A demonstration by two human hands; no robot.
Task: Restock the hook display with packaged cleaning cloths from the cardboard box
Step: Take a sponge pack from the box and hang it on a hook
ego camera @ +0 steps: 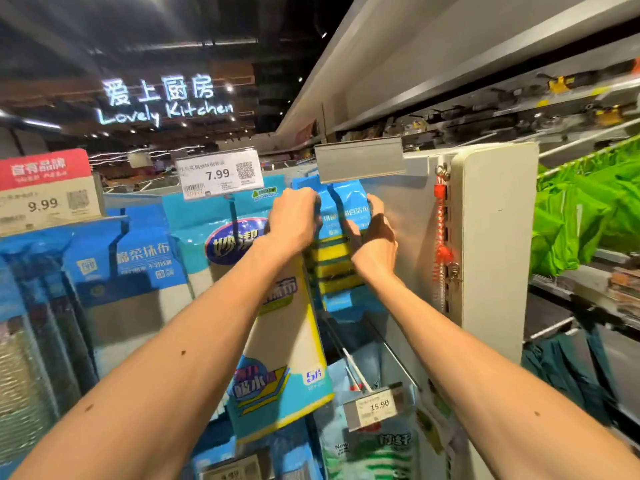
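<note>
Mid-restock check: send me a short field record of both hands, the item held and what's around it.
left hand: grips left edge of the blue-topped plastic pack of yellow sponges
right hand: grips the pack's right edge
pack position: top hidden behind the blank grey label holder
left neighbour: blue and yellow cloth pack below the white 7.99 price tag
cardboard box: not in view

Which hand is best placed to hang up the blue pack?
Probably the left hand. It grips the blue pack a little higher up, nearer the grey tag holder where the hook probably sits. The right hand holds the side lower down, so it mostly steadies.
</note>
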